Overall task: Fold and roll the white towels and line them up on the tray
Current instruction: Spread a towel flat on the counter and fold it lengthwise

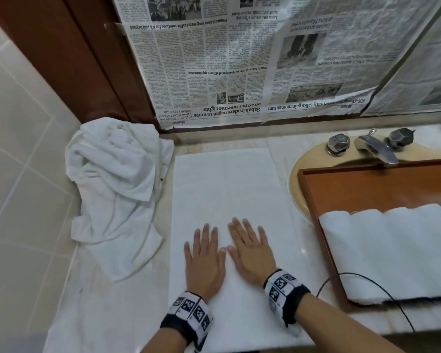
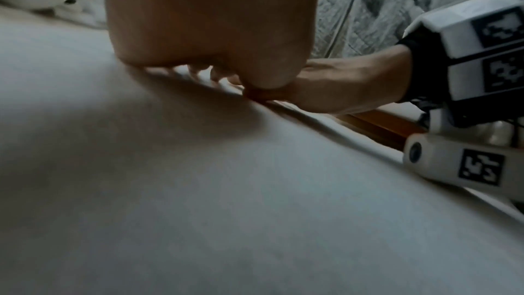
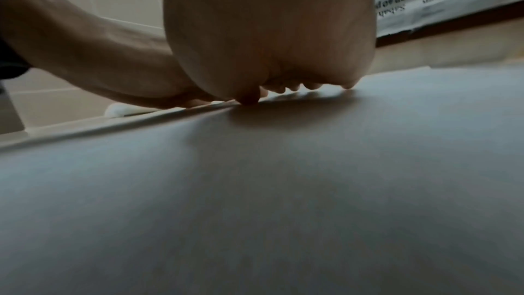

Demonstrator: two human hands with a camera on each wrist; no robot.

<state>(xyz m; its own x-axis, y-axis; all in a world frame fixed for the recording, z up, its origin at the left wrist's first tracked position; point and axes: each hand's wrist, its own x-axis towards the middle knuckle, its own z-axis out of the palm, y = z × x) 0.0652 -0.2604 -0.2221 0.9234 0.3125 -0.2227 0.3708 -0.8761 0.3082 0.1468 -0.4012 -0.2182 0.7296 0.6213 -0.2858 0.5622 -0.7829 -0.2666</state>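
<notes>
A white towel (image 1: 227, 189) lies folded into a long flat strip on the counter, running away from me. Both palms press flat on its near half, side by side, thumbs almost touching: left hand (image 1: 204, 258) and right hand (image 1: 250, 248), fingers straight and spread. The wrist views show the same towel (image 2: 226, 187) (image 3: 283, 187) close under each palm, with my left hand (image 2: 209, 21) and right hand (image 3: 269, 26) resting on it. A brown wooden tray (image 1: 367, 189) sits over the sink at right and holds several rolled white towels (image 1: 392, 248) in its near part.
A crumpled heap of white towels (image 1: 117, 184) lies at the counter's left back corner. The sink (image 1: 298, 179) with chrome tap (image 1: 377, 147) lies under the tray. Newspaper (image 1: 239, 59) covers the wall behind. A thin black cable (image 1: 382, 289) crosses the tray's near edge.
</notes>
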